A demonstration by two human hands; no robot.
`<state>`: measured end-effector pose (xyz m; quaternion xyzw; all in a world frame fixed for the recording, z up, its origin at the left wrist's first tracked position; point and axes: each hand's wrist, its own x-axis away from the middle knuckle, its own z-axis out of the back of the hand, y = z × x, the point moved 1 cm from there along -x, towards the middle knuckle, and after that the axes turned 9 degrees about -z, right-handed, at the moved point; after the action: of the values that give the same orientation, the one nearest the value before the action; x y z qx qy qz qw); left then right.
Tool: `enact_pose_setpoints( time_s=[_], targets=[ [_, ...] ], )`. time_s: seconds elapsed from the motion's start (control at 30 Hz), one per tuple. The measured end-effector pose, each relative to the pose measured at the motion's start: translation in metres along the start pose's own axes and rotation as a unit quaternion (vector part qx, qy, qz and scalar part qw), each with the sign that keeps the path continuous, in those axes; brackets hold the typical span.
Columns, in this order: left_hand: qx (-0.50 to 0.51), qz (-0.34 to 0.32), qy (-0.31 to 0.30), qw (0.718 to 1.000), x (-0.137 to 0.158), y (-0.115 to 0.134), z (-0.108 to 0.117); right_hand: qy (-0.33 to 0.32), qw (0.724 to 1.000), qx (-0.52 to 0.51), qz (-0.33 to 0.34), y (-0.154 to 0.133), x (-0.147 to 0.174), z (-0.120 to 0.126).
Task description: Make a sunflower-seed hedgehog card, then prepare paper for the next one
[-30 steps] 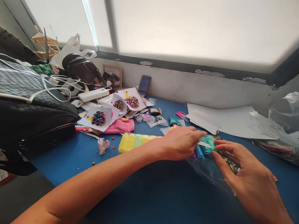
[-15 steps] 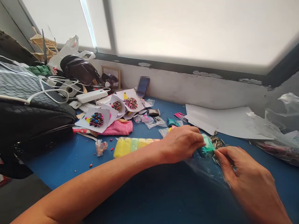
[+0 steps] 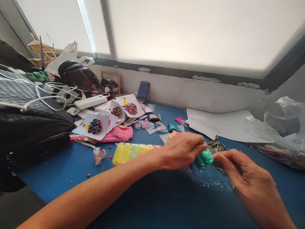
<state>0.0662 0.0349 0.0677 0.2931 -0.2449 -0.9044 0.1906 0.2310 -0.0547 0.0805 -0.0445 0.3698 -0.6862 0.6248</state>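
Note:
My left hand (image 3: pixel 182 150) reaches across, its fingers closed on a clear plastic packet holding green modelling clay (image 3: pixel 205 157). My right hand (image 3: pixel 250 178) pinches the right side of the same packet between thumb and fingertips. Loose clear film (image 3: pixel 212 181) hangs below and between both hands. Under my left forearm, partly hidden, lies a wrapped row of yellow and light green clay blocks (image 3: pixel 133 151). Behind the packet, close to my right fingertips, striped sunflower seeds (image 3: pixel 215 146) lie in a pile.
White paper sheets (image 3: pixel 221 124) and a clear plastic bag (image 3: pixel 283 124) lie at the right. On the left are cards with seed-covered clay figures (image 3: pixel 95 126), a pink cloth (image 3: pixel 119 134), a white power strip (image 3: pixel 90 101) and a black woven bag (image 3: pixel 30 127). Small clay packets (image 3: pixel 154 117) lie mid-table.
The green clay packet has shifted slightly left and tilted, with both hands still on it. More of the seed pile shows behind. The whole view has moved a little.

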Motion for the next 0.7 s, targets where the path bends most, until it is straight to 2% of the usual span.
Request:
enact_pose_setpoints(
  time_s=[0.1, 0.2, 0.4, 0.47, 0.53, 0.6, 0.7],
  targets=[
    [0.083, 0.040, 0.006, 0.996, 0.001, -0.002, 0.002, -0.027, 0.999, -0.028, -0.032, -0.002, -0.003, 0.001],
    [0.151, 0.055, 0.010, 0.987, 0.003, -0.005, 0.006, -0.020, 0.998, -0.041, -0.047, -0.002, -0.003, 0.000],
    [0.122, 0.067, 0.032, 0.990, 0.005, -0.007, 0.014, 0.011, 0.998, -0.042, -0.040, 0.004, 0.002, -0.008],
    [0.118, 0.080, 0.027, 0.989, 0.004, -0.005, 0.014, 0.010, 0.998, -0.038, -0.047, 0.009, 0.004, -0.012],
    [0.117, 0.105, 0.046, 0.986, 0.003, -0.004, 0.013, 0.014, 0.998, -0.037, -0.045, 0.013, 0.006, -0.016],
    [0.127, 0.130, 0.077, 0.980, 0.002, -0.003, 0.012, 0.053, 0.998, -0.016, 0.002, 0.013, 0.009, -0.016],
    [0.154, 0.157, 0.089, 0.971, 0.000, -0.003, 0.009, 0.109, 0.978, 0.049, 0.170, 0.003, 0.016, -0.014]
  ],
)
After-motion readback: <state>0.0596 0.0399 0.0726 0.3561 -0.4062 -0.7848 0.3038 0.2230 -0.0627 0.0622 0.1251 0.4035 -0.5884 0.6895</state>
